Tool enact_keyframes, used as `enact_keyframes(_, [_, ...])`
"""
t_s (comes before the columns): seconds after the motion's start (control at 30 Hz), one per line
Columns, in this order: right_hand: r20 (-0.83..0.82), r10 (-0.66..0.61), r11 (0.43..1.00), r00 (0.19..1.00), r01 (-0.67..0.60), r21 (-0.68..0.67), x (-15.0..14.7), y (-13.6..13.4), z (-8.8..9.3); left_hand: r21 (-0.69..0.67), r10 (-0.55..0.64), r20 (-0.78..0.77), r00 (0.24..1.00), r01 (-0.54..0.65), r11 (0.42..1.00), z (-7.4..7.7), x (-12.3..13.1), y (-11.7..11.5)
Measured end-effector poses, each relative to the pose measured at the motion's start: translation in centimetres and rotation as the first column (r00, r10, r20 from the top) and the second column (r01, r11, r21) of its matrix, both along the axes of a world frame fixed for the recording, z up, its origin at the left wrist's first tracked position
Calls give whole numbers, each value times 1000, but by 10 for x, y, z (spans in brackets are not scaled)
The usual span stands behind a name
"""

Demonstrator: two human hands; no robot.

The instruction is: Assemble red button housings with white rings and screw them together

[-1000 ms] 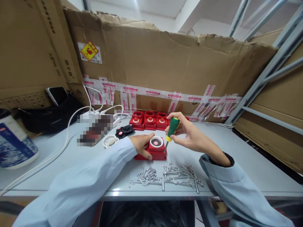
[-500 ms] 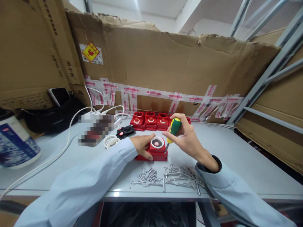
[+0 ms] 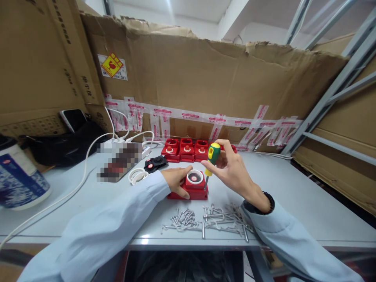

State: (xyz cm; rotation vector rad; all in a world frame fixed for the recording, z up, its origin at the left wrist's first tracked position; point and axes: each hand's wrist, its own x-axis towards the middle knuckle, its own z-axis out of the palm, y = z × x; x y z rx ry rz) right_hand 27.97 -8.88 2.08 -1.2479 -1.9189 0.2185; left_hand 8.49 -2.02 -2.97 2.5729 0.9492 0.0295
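Note:
On the table a red box-shaped housing [image 3: 194, 192] carries a white ring [image 3: 195, 177] around a dark round centre on its top. My left hand [image 3: 178, 181] grips the housing from its left side, thumb towards the front and fingers behind. A green and yellow screwdriver [image 3: 213, 156] is held by its handle in my right hand [image 3: 227, 164]. Its shaft points down, with the tip at the housing's right front corner; whether a screw sits under the tip is too small to tell.
Several red housings [image 3: 187, 149] stand in a row by the cardboard wall [image 3: 205, 78]. Loose screws [image 3: 184, 217] and metal rods with hooks [image 3: 225, 215] lie in front. Black covers [image 3: 155, 163], white rings [image 3: 138, 176], a white cable [image 3: 86, 160] and a large cup [image 3: 22, 176] are left.
The screwdriver handle has swung slightly left and stands more upright, and my right fingers have shifted around it. My left hand and the housing have stayed in place.

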Motion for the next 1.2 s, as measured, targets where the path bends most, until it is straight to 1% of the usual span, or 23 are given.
enact_keyframes(0.03, [8, -30, 999, 1000, 29, 46, -1, 1, -2, 1, 5, -6, 1000, -5, 1000, 0, 0, 0])
enact_keyframes(0.07, [2, -27, 996, 1000, 27, 80, -2, 2, -3, 4, 10, -12, 1000, -10, 1000, 0, 0, 0])
enact_keyframes(0.1, [-20, 10, 996, 1000, -8, 92, -2, 3, -4, 6, 13, -18, 1000, -13, 1000, 0, 1, 0])
enact_keyframes(0.13, [-52, 74, 994, 996, -69, 81, -2, 3, -4, 8, 14, -21, 1000, -14, 1000, 0, 1, -1])
enact_keyframes(0.2, [-115, 217, 976, 969, -217, 8, 1, 1, -2, 5, 13, -21, 1000, -12, 1000, 1, 1, -1])
enact_keyframes(0.27, [-141, 310, 944, 940, -322, -76, 6, -2, 2, 3, 9, -23, 1000, -9, 1000, 1, 1, 0])
enact_keyframes(0.37, [-135, 392, 896, 910, -411, -171, 15, -5, 11, 14, 12, -38, 999, -12, 1000, 0, 1, 0])
enact_keyframes(0.43, [-151, 431, 866, 890, -455, -209, 20, -6, 16, 19, 18, -43, 999, -17, 1000, 0, 1, 0])
enact_keyframes(0.47, [-160, 437, 859, 885, -463, -216, 21, -6, 17, 17, 18, -40, 999, -17, 1000, 0, 1, 0])
enact_keyframes(0.53, [-161, 404, 879, 901, -431, -206, 22, -5, 16, 11, 8, -24, 1000, -8, 1000, -1, 0, 0])
enact_keyframes(0.6, [-137, 312, 930, 940, -331, -159, 18, -4, 12, 7, 1, -8, 1000, -1, 1000, -1, 0, 0])
enact_keyframes(0.67, [-111, 185, 977, 976, -195, -84, 11, -3, 5, 6, 3, 7, 1000, -3, 1000, -2, 0, 0])
enact_keyframes(0.73, [-100, 93, 995, 991, -95, -13, 3, -2, -1, 4, -1, 24, 1000, 1, 1000, -2, 0, 1])
enact_keyframes(0.77, [-99, 78, 997, 992, -78, 7, -1, -1, -3, 5, -7, 35, 999, 7, 1000, -3, -1, 1])
enact_keyframes(0.83, [-111, 121, 993, 986, -121, 8, -5, 0, -5, 4, -16, 51, 999, 16, 1000, -4, -1, 2])
enact_keyframes(0.9, [-150, 217, 974, 965, -225, -39, -3, 0, -3, 4, -11, 58, 998, 11, 1000, -5, -1, 3])
enact_keyframes(0.97, [-193, 322, 929, 927, -349, -124, 4, 0, 3, 9, 1, 42, 999, -2, 1000, -5, -1, 3])
enact_keyframes(1.03, [-215, 417, 860, 883, -460, -221, 12, -2, 10, 21, 4, 13, 1000, -5, 1000, -4, -1, 2])
enact_keyframes(1.07, [-217, 449, 830, 867, -495, -257, 15, -2, 13, 24, 1, -1, 1000, -1, 1000, -4, -1, 2])
enact_keyframes(1.1, [-212, 457, 822, 864, -501, -270, 17, -3, 15, 27, -1, -12, 1000, 1, 1000, -3, 0, 2])
enact_keyframes(1.13, [-200, 443, 835, 874, -484, -262, 18, -3, 16, 28, 1, -18, 1000, 0, 1000, -3, 0, 2])
enact_keyframes(1.2, [-168, 366, 898, 915, -395, -195, 14, -3, 12, 24, 2, -20, 1000, -1, 1000, -3, 0, 2])
